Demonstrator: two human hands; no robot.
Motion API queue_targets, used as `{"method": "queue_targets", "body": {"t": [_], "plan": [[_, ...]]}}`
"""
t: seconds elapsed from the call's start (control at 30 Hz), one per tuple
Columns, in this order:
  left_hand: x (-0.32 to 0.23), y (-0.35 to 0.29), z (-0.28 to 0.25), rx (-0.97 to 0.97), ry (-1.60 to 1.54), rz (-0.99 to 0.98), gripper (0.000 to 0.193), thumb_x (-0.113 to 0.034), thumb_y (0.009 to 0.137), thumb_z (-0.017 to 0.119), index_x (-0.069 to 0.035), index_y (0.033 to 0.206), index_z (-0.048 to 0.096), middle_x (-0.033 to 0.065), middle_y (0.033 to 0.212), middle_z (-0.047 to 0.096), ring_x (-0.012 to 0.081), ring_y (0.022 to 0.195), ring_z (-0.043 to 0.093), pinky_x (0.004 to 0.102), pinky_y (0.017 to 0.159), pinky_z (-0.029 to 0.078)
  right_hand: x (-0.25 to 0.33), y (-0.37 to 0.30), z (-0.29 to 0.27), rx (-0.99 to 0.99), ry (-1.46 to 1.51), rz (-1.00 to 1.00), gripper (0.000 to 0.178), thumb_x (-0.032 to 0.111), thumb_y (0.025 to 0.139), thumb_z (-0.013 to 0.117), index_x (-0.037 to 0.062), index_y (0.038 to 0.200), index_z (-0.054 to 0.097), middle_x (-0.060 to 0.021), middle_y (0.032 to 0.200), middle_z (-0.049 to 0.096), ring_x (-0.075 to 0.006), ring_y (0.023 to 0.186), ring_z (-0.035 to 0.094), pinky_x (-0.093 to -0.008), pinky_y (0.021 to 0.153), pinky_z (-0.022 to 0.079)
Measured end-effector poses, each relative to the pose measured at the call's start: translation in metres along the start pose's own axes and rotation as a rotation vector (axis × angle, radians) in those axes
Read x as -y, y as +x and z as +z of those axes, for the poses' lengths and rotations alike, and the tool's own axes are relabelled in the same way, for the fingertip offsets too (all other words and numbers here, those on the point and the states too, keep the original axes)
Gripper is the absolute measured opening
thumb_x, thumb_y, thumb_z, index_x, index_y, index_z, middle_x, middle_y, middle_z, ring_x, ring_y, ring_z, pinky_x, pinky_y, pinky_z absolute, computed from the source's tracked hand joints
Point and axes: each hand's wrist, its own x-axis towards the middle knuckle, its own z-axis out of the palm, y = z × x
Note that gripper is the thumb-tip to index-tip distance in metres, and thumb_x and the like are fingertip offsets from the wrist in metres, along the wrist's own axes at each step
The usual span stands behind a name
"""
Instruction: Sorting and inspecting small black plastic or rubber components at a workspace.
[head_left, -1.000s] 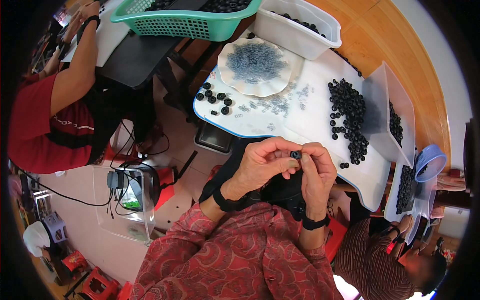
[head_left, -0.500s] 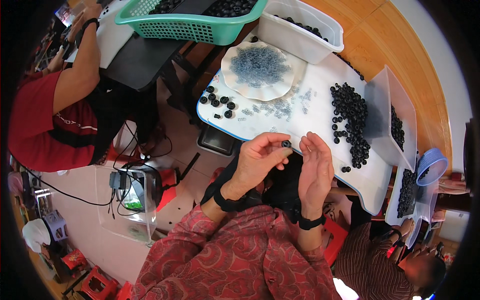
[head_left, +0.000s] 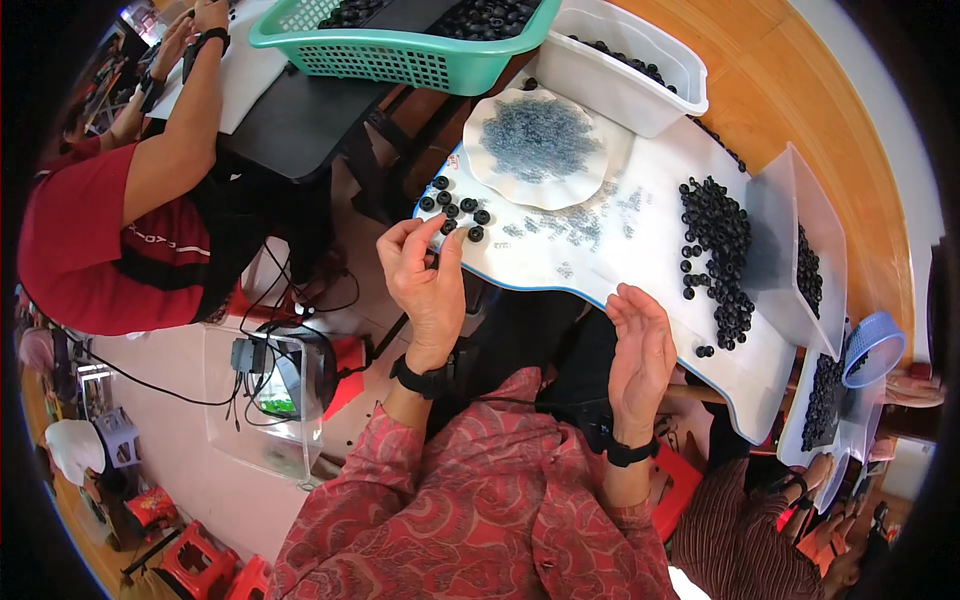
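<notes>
My left hand (head_left: 428, 285) reaches to the left corner of the white table (head_left: 645, 262). Its thumb and index finger close around a small black wheel-like part (head_left: 448, 227), among several similar black parts (head_left: 468, 205) standing there. My right hand (head_left: 640, 350) hovers by the table's front edge, fingers extended and slightly curved, with nothing visible in it. A wavy-rimmed white plate (head_left: 487, 178) bears a heap of tiny clear bluish pieces (head_left: 538, 138), and more lie scattered on the table beside it. Right of these spreads a pile of black parts (head_left: 715, 225).
A white bin (head_left: 630, 100) and a green basket (head_left: 400, 65) hold black parts at the back. At the right stand a clear tub (head_left: 785, 260) and a blue basket (head_left: 872, 345). One co-worker (head_left: 120, 235) sits at the left, another (head_left: 730, 525) at the lower right.
My left hand has moved left, from beside my right hand to the black parts at the table corner, carrying one black part. My right hand stays nearly in place. The view has shifted slightly.
</notes>
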Motion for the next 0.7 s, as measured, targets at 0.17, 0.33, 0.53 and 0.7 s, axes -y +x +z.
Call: {"method": "queue_targets", "body": {"t": [0.17, 0.33, 0.53, 0.7], "plan": [[0.009, 0.001, 0.005, -0.01, 0.083, 0.029, 0.028, -0.007, 0.076, 0.079, -0.007, 0.103, 0.074, 0.0103, 0.106, 0.055, 0.0261, 0.1, 0.054, 0.0356, 0.082, 0.046, 0.001, -0.001, 0.003, 0.028, -0.023, 0.002, 0.043, 0.031, 0.104, 0.047, -0.0045, 0.128, 0.053, -0.0169, 0.128, 0.058, -0.0236, 0.114, 0.057, -0.0378, 0.101, 0.042], [0.011, 0.001, 0.005, -0.01, 0.12, 0.071, 0.031, -0.007, 0.077, 0.077, -0.004, 0.108, 0.072, 0.0114, 0.106, 0.055, 0.0274, 0.101, 0.054, 0.0371, 0.084, 0.046, 0.001, -0.001, 0.005, 0.036, -0.048, 0.003, 0.043, 0.03, 0.104, 0.047, -0.0046, 0.128, 0.053, -0.0161, 0.127, 0.058, -0.0232, 0.112, 0.057, -0.0375, 0.1, 0.042], [-0.029, -0.011, -0.003, 0.011, -0.024, 0.087, 0.026, 0.0, 0.081, 0.07, -0.001, 0.107, 0.068, 0.0102, 0.105, 0.058, 0.0178, 0.081, 0.057, 0.0284, 0.07, 0.047, 0.008, -0.008, 0.016, 0.058, -0.045, -0.077, 0.058, 0.043, 0.102, 0.047, -0.0056, 0.133, 0.048, -0.0176, 0.136, 0.051, -0.0256, 0.121, 0.053, -0.0401, 0.105, 0.039], [-0.07, -0.068, 0.004, 0.776, -0.875, -0.291, 0.028, 0.008, 0.09, 0.063, 0.002, 0.117, 0.059, 0.0041, 0.109, 0.058, 0.0086, 0.094, 0.059, 0.024, 0.084, 0.05, 0.025, -0.007, 0.043, 0.061, 0.049, -0.171, 0.085, 0.063, 0.097, 0.04, -0.0064, 0.145, 0.034, -0.0199, 0.151, 0.035, -0.03, 0.14, 0.035, -0.0459, 0.116, 0.026]]}}
